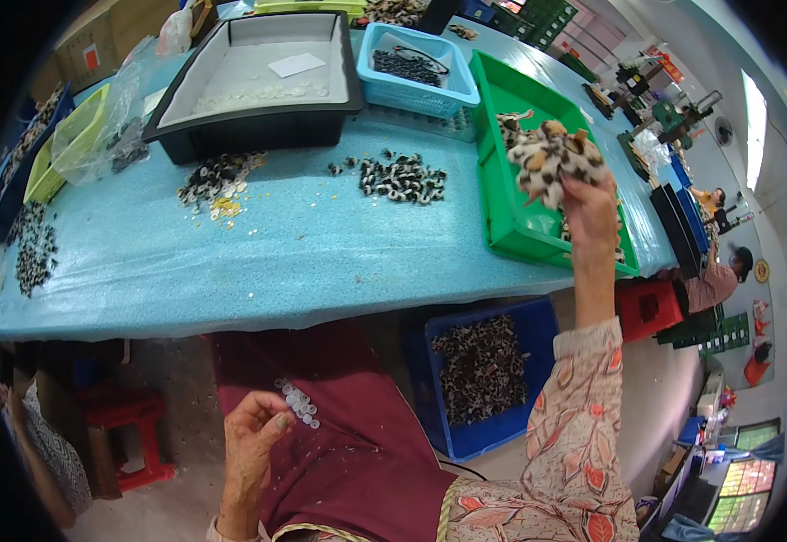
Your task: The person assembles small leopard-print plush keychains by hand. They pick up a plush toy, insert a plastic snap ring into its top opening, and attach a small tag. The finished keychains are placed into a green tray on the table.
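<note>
My right hand [589,212] is closed around a bunch of spotted plush pieces [556,161], cream, black and brown. It holds them above the green tray [507,237], where more plush pieces lie partly hidden beneath the bunch. Over my lap, my left hand [251,447] has its thumb and curled fingers together; whatever is between them cannot be made out. Beside those fingertips, several small translucent plastic discs [298,405] rest on my dark red apron [357,443].
The blue-covered table [321,266] bears a black tray [258,135] with pale discs, a light blue basket [402,97] and loose piles of small black-and-white parts [402,176]. A blue crate [437,411] of spotted pieces stands below its edge. Co-workers sit at far left and right.
</note>
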`<control>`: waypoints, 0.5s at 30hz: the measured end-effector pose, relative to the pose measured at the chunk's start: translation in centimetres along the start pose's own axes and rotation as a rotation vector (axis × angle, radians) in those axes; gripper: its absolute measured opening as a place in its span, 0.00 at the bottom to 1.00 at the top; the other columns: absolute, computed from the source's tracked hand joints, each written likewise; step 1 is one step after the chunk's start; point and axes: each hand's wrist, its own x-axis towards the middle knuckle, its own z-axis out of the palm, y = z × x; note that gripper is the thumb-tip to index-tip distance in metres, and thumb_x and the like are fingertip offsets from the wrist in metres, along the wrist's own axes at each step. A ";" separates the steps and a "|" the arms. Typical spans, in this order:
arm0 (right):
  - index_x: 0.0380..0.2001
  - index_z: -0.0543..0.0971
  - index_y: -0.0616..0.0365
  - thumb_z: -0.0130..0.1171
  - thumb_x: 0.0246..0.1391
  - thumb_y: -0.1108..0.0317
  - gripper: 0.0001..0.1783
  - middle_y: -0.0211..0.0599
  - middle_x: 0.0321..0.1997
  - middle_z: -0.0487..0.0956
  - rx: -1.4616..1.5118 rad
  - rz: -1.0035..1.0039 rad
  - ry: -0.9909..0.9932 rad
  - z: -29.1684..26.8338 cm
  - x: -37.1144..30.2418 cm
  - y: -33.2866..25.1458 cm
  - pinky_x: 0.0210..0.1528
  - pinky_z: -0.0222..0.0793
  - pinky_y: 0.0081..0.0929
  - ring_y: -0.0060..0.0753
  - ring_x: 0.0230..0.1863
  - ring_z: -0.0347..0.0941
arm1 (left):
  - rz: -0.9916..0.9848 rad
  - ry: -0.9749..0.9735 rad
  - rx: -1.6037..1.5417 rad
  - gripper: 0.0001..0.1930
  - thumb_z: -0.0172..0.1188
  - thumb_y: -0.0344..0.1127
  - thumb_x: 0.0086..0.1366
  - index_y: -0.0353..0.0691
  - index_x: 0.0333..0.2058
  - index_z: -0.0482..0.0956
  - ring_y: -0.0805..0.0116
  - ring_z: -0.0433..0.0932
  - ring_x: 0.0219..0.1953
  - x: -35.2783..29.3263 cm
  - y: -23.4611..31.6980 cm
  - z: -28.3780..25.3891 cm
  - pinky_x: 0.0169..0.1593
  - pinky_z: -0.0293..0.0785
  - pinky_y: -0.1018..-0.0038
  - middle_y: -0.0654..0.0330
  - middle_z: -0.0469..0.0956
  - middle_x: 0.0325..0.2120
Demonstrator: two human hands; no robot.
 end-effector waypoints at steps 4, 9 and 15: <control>0.49 0.72 0.66 0.63 0.40 0.78 0.28 0.39 0.47 0.77 0.317 0.183 -0.224 9.5 -8.2 1.8 0.51 0.71 0.30 0.33 0.46 0.75 | 0.098 -0.089 -0.109 0.19 0.58 0.24 0.58 0.36 0.49 0.69 0.73 0.73 0.41 2.5 1.3 2.6 0.43 0.72 0.77 0.61 0.73 0.37; 0.54 0.70 0.67 0.71 0.41 0.64 0.36 0.42 0.50 0.77 0.070 0.494 -0.445 16.8 -16.6 7.4 0.53 0.70 0.28 0.30 0.49 0.74 | 0.071 -0.146 -0.310 0.17 0.60 0.29 0.61 0.34 0.48 0.70 0.77 0.76 0.37 4.2 2.8 5.2 0.39 0.75 0.78 0.62 0.76 0.36; 0.48 0.76 0.65 0.63 0.50 0.75 0.20 0.34 0.42 0.80 0.085 0.676 -0.337 21.1 -20.1 7.8 0.50 0.68 0.22 0.21 0.44 0.73 | 0.025 0.181 -0.337 0.11 0.61 0.18 0.55 0.36 0.37 0.73 0.78 0.77 0.30 3.4 -0.5 1.9 0.35 0.77 0.80 0.63 0.77 0.29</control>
